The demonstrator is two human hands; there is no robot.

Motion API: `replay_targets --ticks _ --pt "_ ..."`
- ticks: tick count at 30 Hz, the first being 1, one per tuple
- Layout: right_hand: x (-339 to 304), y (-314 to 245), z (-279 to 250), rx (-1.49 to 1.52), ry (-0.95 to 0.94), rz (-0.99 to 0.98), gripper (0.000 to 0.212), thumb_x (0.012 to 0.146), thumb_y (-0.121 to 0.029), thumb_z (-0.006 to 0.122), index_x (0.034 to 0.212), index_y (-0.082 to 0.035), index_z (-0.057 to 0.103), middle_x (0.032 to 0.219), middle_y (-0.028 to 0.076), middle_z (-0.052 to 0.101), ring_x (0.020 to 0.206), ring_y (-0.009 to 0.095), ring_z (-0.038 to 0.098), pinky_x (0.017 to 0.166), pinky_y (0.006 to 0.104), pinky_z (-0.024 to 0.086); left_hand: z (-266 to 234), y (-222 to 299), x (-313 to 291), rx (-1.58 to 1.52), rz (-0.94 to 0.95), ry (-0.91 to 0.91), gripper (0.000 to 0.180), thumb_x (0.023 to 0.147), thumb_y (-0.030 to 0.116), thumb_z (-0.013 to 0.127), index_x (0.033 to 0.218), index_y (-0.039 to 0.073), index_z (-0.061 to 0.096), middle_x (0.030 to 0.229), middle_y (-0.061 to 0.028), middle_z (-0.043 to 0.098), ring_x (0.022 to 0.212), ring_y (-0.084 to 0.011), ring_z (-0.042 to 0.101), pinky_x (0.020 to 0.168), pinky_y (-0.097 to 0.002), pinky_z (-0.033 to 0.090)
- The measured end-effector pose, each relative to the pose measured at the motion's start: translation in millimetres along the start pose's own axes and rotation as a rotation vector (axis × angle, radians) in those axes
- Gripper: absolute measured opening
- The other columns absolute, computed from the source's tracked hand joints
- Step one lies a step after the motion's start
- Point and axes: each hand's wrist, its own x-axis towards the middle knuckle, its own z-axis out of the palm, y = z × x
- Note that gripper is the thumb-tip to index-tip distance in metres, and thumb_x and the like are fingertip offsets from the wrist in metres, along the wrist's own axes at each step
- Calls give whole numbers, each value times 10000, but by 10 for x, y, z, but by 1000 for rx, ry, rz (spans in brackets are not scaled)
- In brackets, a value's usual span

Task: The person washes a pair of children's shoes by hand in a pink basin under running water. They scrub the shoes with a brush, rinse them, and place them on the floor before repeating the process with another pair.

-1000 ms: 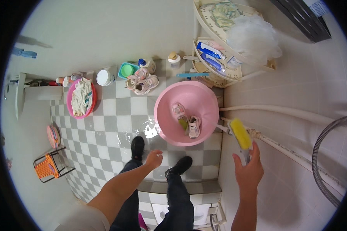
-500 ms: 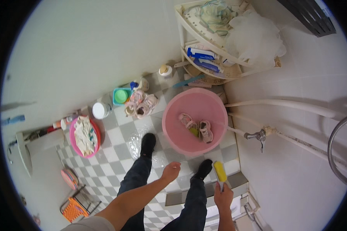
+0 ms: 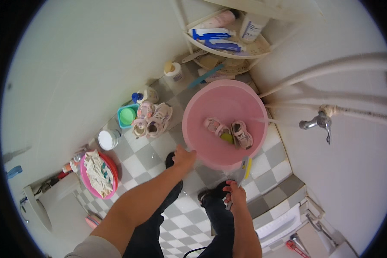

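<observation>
My right hand [image 3: 236, 195] holds a scrubbing brush [image 3: 247, 167] with yellow bristles and a grey handle. The brush head lies beside the near rim of a pink basin [image 3: 219, 160]. At that basin's near-left rim is my left hand [image 3: 185, 158], empty, its fingers partly spread; whether it touches the rim I cannot tell. Inside the basin rest two pale pink shoes, one tilted on its left [image 3: 215, 126] and one on its right [image 3: 242, 135]. A yellow-green object [image 3: 227, 137] sits between them. Water runs in from the right.
A metal tap [image 3: 318, 122] juts from the right wall. Another pair of pink shoes [image 3: 152, 120] stands left of the basin, near a turquoise tub [image 3: 121, 122] and white container [image 3: 109, 139]. Cloths fill a pink bowl [image 3: 87, 178]. A corner shelf [image 3: 262, 49] stands behind.
Both hands have moved toward the basin. The brush has swung from upright beside my foot to the basin's near rim, its bristles now turned sideways. My view has shifted too.
</observation>
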Motion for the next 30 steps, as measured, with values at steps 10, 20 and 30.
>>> replay_targets --ticks 10,20,30 --pt "346 -876 -369 -1390 40 -422 387 963 -331 483 1260 -92 547 1101 233 678 1049 420 646 894 551 476 -36 396 1324 694 431 114 600 862 238 630 1296 -132 446 1276 -307 582 1115 -371 643 899 -402 544" --pt "698 -914 -311 -1824 60 -675 318 883 -177 514 1157 -90 651 1127 187 692 1058 340 670 893 477 504 -76 566 1876 975 849 -650 294 893 212 603 942 -60 703 808 -167 721 762 -252 729 701 -330 588" --pt "377 -681 -239 -1732 112 -848 336 886 -221 570 1191 -83 602 1086 176 698 1030 367 669 844 515 510 -1915 667 1202 381 1073 308 232 912 227 563 1008 68 702 922 -162 714 824 -334 695 755 -422 543"
